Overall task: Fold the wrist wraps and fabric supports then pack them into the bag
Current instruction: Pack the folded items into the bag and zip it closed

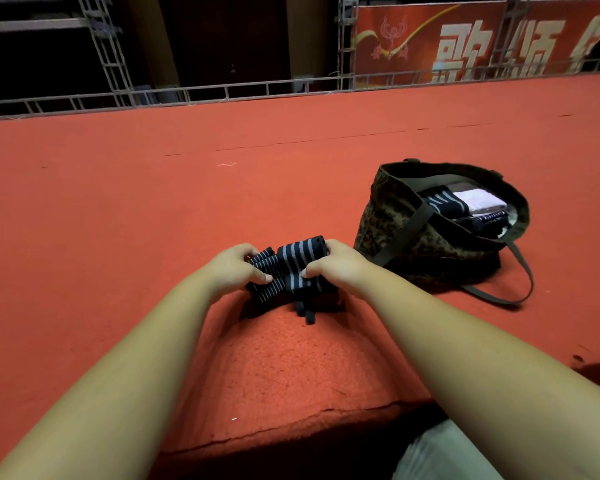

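- Black elastic wrist wrap with grey stripes (291, 268): at the centre of the frame, bunched and partly folded, gripped at both ends. Its lower edge meets the red carpeted floor (153, 209).
- Short black tabs (307, 311) hang from the underside of the wrist wrap and lie on the carpet.
- Left hand (234, 268): fingers curled round the left end of the wrist wrap, thumb pressed on its near face.
- Right hand (336, 263): fingers curled over the right end of the wrist wrap, thumb tip pinching its near face.
- Both bare forearms run from the lower corners of the frame up to the centre.
- Camouflage-patterned fabric tote bag (395, 237): right of centre, standing on the carpet just beside the right hand, mouth open and tilted toward the viewer.
- Inside the bag: a folded black wrap with grey stripes (444, 202), a folded white cloth (475, 199) and a dark striped piece (489, 216), packed side by side.
- Olive webbing strap (520, 282): loops out from the bag onto the carpet at its lower right.
- Near edge of the carpeted floor drops away at the bottom of the frame. A pale garment (440, 455) shows at lower right.
- Grey metal truss framing (108, 53) runs along the far edge, upper left and across.
- Red banner with white characters (465, 43): upper right.
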Motion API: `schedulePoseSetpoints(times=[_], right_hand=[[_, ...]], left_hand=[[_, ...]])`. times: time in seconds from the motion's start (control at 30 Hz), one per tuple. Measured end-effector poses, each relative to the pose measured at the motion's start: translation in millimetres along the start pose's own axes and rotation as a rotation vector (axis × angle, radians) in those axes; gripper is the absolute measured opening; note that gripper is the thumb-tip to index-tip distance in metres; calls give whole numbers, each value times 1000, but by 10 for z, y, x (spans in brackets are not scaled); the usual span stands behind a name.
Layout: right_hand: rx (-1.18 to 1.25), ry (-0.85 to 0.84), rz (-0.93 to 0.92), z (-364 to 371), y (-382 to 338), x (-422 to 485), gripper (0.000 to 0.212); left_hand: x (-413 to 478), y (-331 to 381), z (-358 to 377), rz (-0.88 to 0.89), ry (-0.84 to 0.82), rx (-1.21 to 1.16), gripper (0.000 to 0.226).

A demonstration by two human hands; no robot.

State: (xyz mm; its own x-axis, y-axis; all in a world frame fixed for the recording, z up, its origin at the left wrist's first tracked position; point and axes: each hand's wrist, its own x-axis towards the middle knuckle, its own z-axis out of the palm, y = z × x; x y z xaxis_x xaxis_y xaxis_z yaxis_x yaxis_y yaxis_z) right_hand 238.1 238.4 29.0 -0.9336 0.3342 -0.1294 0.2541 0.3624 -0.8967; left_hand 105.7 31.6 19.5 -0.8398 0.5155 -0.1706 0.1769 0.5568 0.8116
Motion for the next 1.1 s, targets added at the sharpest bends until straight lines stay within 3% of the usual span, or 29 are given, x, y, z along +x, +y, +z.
schedulePoseSetpoints(times=[0.2, 0.33, 0.67, 0.8, 1.1], right_hand=[[116, 147, -98, -433, -242, -331, 34], [224, 158, -161, -951, -335, -571, 26], [353, 487, -69, -2490, 79, -830, 35], [372, 590, -66, -2939, 302, -803, 17], [542, 601, -27, -3348, 542, -461, 30]], left_hand=[[-169, 628, -50, 112, -33, -165, 34], [-256, 1179, 51, 245, -86, -209, 31], [-237, 2538, 687, 551, -149, -19, 20], [-97, 2911, 1025, 550, -179, 96, 22], [453, 3280, 1660, 470, -137, 295, 40]])
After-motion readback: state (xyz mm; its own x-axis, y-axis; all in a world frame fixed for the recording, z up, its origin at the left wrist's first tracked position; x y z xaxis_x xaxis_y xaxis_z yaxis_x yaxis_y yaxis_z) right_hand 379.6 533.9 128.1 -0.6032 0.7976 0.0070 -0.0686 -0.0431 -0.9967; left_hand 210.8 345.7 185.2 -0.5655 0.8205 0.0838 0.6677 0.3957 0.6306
